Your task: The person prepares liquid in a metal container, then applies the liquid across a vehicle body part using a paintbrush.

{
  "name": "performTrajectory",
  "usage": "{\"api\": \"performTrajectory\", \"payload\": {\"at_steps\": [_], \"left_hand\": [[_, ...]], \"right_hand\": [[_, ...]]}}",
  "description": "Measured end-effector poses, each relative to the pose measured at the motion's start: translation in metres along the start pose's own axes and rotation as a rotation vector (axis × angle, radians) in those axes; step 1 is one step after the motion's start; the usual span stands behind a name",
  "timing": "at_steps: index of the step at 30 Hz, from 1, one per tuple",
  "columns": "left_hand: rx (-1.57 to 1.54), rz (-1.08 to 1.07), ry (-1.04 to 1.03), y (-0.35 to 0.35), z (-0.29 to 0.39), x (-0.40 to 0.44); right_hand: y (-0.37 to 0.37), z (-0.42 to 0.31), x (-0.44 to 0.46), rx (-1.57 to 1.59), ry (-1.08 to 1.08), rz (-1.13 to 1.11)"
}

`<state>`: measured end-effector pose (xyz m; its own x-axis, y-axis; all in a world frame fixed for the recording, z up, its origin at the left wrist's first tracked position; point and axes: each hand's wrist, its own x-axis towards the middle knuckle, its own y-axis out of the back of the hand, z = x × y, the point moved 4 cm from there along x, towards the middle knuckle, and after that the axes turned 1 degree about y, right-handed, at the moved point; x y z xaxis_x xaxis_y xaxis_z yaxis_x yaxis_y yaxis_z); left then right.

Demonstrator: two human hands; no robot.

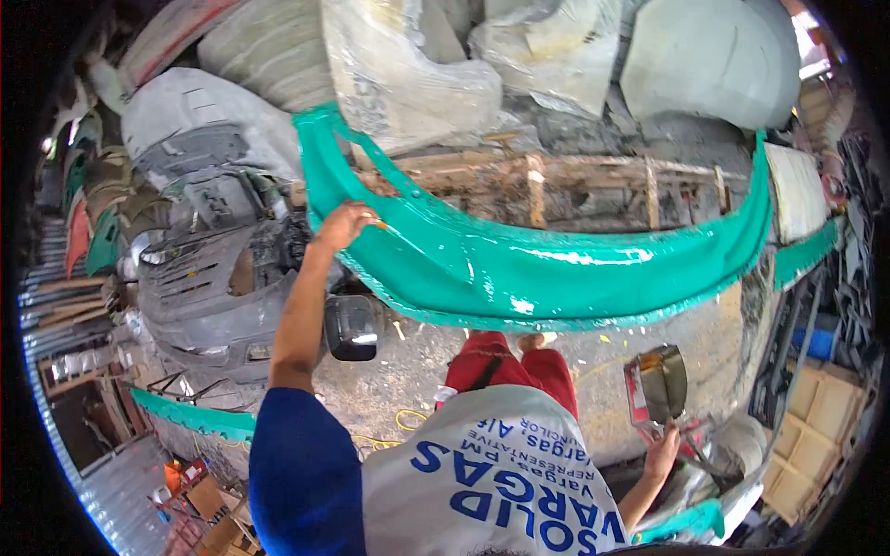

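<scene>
A long, curved, glossy green moulded panel (pixel 575 278), shaped like a car bumper, stretches across in front of me. It has a long slot at its upper left. My left hand (pixel 345 227) is over the panel's left part, fingers closed around a small orange-tipped thing (pixel 375 223) too small to name. Low at the right, my right hand (pixel 662 448) has its fingers closed at the near edge of a rectangular tin (pixel 662 385). The tin has a shiny olive-brown face and a red and white side.
Pale moulds (pixel 709 60) stand behind the panel on a wooden frame (pixel 536 190). Dark bumper parts (pixel 209 296) pile up at the left, near a black rounded object (pixel 352 328). A yellow cord (pixel 411 420) lies on the floor; boxes (pixel 807 440) stand at the right.
</scene>
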<state>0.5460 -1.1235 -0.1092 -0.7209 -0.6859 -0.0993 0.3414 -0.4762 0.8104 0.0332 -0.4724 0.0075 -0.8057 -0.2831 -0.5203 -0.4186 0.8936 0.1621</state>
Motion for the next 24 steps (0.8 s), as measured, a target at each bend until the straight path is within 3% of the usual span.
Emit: {"api": "performTrajectory", "payload": {"at_steps": [3, 5, 8, 14, 19, 24], "left_hand": [[0.034, -0.087, 0.042, -0.029, 0.035, 0.001], [0.194, 0.065, 0.091, -0.082, 0.050, -0.008], [0.180, 0.192, -0.003, -0.128, 0.096, -0.012], [-0.040, 0.087, 0.047, -0.166, 0.156, -0.010], [-0.304, 0.177, 0.113, -0.176, 0.173, -0.015], [-0.352, 0.284, 0.175, -0.177, 0.189, -0.032]], "right_hand": [[-0.004, -0.002, -0.002, 0.030, 0.025, 0.042], [-0.010, -0.009, -0.002, 0.029, 0.010, 0.017], [-0.008, -0.007, -0.004, 0.039, 0.019, -0.045], [0.005, -0.002, 0.008, 0.056, 0.035, -0.044], [-0.002, -0.019, 0.018, 0.059, 0.014, -0.090], [0.016, -0.025, 0.048, 0.067, 0.011, -0.100]]}}
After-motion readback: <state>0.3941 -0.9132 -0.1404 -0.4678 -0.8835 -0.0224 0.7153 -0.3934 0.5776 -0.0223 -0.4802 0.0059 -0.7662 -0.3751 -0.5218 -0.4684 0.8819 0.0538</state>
